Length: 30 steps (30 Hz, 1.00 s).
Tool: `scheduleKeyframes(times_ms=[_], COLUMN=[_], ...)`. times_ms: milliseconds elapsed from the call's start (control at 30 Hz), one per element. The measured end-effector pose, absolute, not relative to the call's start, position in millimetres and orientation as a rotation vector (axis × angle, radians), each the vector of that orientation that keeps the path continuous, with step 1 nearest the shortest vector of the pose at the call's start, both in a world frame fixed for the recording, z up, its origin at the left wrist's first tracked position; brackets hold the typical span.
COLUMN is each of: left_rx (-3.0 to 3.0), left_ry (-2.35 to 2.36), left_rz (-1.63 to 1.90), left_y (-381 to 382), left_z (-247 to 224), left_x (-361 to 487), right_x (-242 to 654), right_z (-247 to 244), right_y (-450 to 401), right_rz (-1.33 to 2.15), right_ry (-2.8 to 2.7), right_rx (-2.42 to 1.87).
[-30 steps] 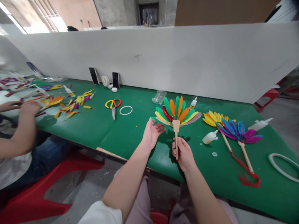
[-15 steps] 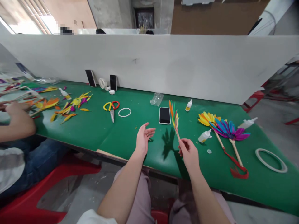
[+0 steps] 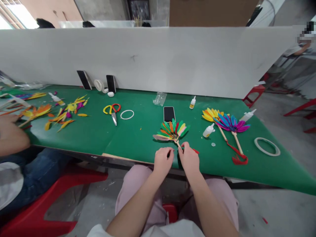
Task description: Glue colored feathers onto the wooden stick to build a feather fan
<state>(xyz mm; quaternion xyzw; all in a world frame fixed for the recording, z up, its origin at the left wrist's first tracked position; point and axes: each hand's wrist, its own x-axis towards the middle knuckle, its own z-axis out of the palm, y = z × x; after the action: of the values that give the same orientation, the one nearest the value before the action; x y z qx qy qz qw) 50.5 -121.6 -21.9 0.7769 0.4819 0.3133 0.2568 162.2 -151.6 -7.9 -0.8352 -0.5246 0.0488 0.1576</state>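
Observation:
My right hand (image 3: 189, 160) pinches the wooden handle of a multicoloured feather fan (image 3: 174, 130) by its lower end. Green, orange, red, yellow and pale pink feathers spread from the handle's top, low over the green table. A bit of red ribbon (image 3: 196, 151) shows beside my right fingers. Just left of the handle is my left hand (image 3: 163, 162), its fingers curled together; what they hold, if anything, is hidden. Beyond the feathers lies a phone (image 3: 169, 114), its near edge close behind them.
Two finished-looking feather fans, one yellow (image 3: 211, 115) and one blue-purple (image 3: 233, 124), lie right, near glue bottles (image 3: 209, 130) and a white ring (image 3: 267, 146). Scissors (image 3: 114, 113), a thin hoop (image 3: 127, 114) and loose feathers (image 3: 66, 115) lie left. A co-worker's arm (image 3: 12, 133) rests far left.
The feather fan has come down and turned from edge-on to showing its spread of feathers. My left hand has closed its fingers and moved right, beside the handle. The view has shifted.

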Motion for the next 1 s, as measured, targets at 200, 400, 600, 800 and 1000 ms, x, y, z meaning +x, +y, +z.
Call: scheduleKeyframes(times_ms=[200, 400, 600, 800, 1000], left_rx=[2.413, 2.642, 2.714, 2.658, 2.619], left_ry=[1.368, 1.317, 1.332, 1.339, 1.326], left_rz=[0.700, 0.617, 0.602, 0.600, 0.580], left_y=[-123, -107, -104, -106, -105], left_z=[-20, -18, -28, -33, -33], left_x=[58, 63, 66, 65, 65], right_x=[164, 201, 217, 213, 210], right_z=[-1, -1, -15, -28, -32], right_y=[-156, -147, -123, -124, -123], right_rz=[0.177, 0.219, 0.076, 0.030, 0.027], right_ry=[-1.562, -1.719, -1.923, -2.001, -2.044], right_rx=[-2.435, -2.057, -1.913, -1.864, -1.819])
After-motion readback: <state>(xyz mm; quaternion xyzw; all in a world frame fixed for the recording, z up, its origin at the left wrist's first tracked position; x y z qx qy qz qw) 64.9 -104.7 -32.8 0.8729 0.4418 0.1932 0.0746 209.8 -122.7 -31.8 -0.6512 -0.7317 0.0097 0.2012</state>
